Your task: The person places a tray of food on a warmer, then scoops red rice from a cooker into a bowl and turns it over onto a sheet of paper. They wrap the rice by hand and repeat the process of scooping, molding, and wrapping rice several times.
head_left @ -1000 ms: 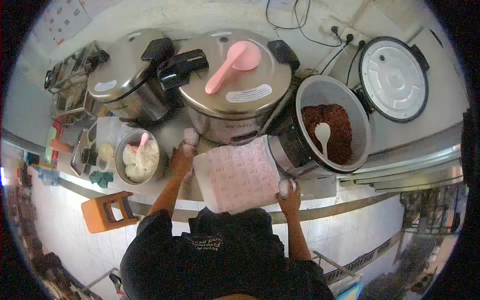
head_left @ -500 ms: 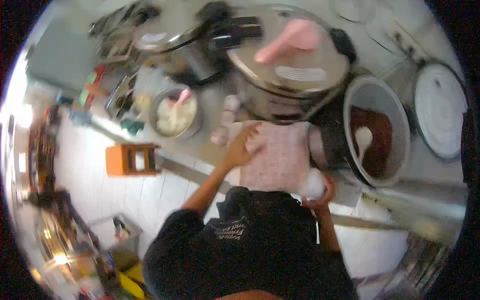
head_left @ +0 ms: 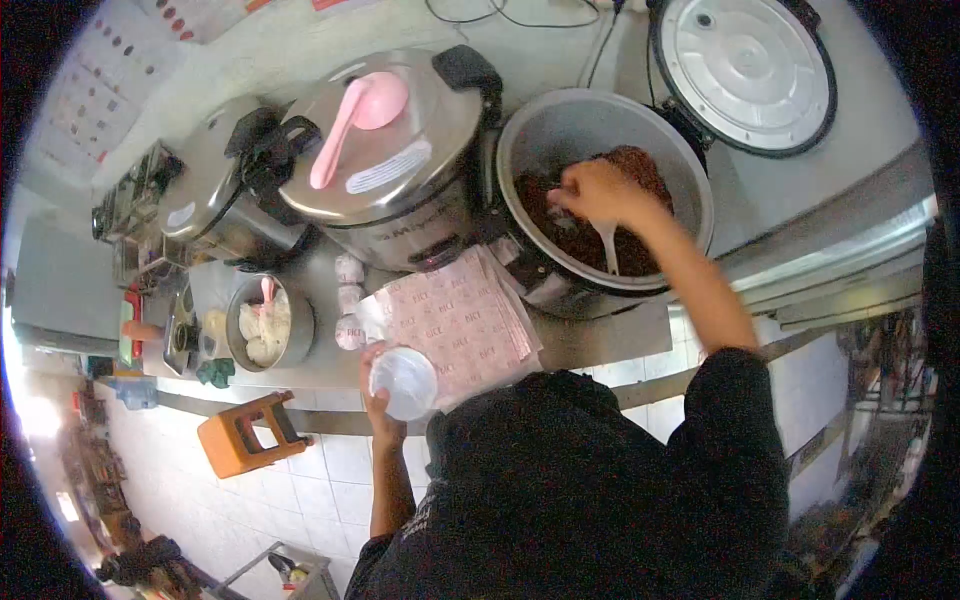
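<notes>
My left hand [head_left: 380, 392] grips a small white bowl [head_left: 408, 384] by its side, over the near left corner of the pink printed paper sheets [head_left: 455, 330]. My right hand [head_left: 600, 192] reaches inside the open rice cooker [head_left: 520, 125], just over dark reddish-brown rice [head_left: 645, 170]. Its fingers are curled together, and something greyish shows beneath them that I cannot make out. Under this hand lies a white rice paddle [head_left: 611, 250], its upper part partly hidden. Small round paper-wrapped parcels [head_left: 349, 300] stand in a row along the left side of the sheets.
A closed rice cooker [head_left: 400, 215] carries a pink ladle [head_left: 375, 105] on its lid. Further left are another closed cooker [head_left: 215, 190] and a metal pot [head_left: 300, 330] of white food. The open lid [head_left: 745, 65] stands behind. An orange stool [head_left: 235, 440] is below the counter.
The view has swung right. The white bowl has passed from my right hand to my left, which has left the paper. My right hand has moved into the open cooker.
</notes>
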### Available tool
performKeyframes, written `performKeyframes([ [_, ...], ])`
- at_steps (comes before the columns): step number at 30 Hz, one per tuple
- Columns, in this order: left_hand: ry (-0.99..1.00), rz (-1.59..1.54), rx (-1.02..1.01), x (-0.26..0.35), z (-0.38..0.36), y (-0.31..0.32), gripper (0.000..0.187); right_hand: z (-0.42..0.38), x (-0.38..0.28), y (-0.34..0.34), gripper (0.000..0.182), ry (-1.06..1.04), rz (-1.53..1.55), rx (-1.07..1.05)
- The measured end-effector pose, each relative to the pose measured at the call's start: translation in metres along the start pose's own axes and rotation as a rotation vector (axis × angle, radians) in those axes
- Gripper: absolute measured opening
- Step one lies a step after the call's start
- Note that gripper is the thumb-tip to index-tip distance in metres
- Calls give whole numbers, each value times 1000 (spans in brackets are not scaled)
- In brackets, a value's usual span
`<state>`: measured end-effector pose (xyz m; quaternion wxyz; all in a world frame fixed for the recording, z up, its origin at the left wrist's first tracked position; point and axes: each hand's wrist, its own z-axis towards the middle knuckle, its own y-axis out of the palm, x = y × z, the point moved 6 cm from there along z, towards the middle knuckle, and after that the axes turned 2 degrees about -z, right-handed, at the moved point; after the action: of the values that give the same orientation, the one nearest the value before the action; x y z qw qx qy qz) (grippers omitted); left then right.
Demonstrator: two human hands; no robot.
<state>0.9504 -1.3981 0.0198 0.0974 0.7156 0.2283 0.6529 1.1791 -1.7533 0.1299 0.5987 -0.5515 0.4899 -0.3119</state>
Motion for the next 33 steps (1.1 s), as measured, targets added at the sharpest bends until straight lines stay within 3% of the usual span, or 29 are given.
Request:
performKeyframes([
  [2,-154,-20,-52,-21,-16,1,85,-4,65,41,37,434,-82,-565],
  [3,-265,-62,-42,-37,-28,3,88,0,102,74,35,502,-160,-777],
  [5,-413,-98,-75,-61,-47,11,93,18,164,153,36,472,-238,-941],
  [8,-355,30,-359,-76,-59,33,100,37,207,205,47,363,-267,-909],
  [9,-297,83,-449,-76,-58,39,102,28,197,182,55,487,-170,-867],
  [12,-111,197,-640,-72,-44,51,110,8,132,57,67,406,-251,-503],
  [13,-69,212,-657,-73,-37,53,113,10,142,40,61,264,-365,-394],
  [14,-74,228,-659,-70,-34,55,114,9,143,13,40,204,-383,-213],
  [15,-105,236,-623,-70,-28,56,114,8,155,-2,19,149,-431,-274],
  [17,-151,260,-576,-68,-18,61,115,5,153,-42,10,122,-715,-181],
  [20,-190,292,-515,-64,0,70,116,5,171,-42,12,89,-912,-132],
  [21,-202,305,-503,-63,7,73,116,9,182,-28,15,51,-863,-242],
  [30,-273,373,-415,-64,58,86,120,26,160,38,16,66,-607,-128],
  [33,-179,357,-368,-73,80,96,120,28,142,70,16,-10,-844,-302],
])
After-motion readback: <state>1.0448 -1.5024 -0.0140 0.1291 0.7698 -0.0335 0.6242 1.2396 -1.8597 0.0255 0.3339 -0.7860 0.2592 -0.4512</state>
